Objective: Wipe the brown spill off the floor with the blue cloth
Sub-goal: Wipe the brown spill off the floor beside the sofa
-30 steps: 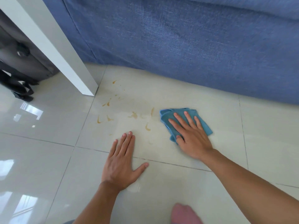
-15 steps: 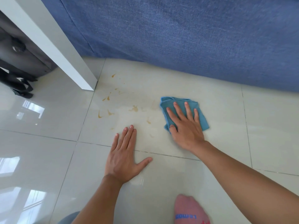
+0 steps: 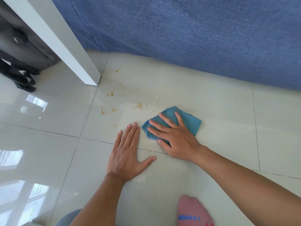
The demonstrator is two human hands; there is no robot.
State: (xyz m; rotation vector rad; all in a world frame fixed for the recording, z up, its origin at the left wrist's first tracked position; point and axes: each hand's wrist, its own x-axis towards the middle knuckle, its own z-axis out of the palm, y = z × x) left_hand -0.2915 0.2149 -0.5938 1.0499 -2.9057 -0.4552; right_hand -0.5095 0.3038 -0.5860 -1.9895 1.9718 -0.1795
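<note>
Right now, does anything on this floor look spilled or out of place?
Yes. Brown spill marks streak the pale floor tile near the white table leg, beyond the blue cloth under the right hand. The left hand rests flat beside it.

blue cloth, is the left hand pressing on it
No, the right hand lies flat on the blue cloth; the left hand rests on bare floor beside it.

Right hand [image 3: 177, 137] flat on folded blue cloth [image 3: 190, 122], left hand [image 3: 126, 154] just beside at its 8 o'clock, brown spill streaks [image 3: 112, 109] at cloth's 10 o'clock, white table leg [image 3: 65, 46] beyond at 11.
</note>
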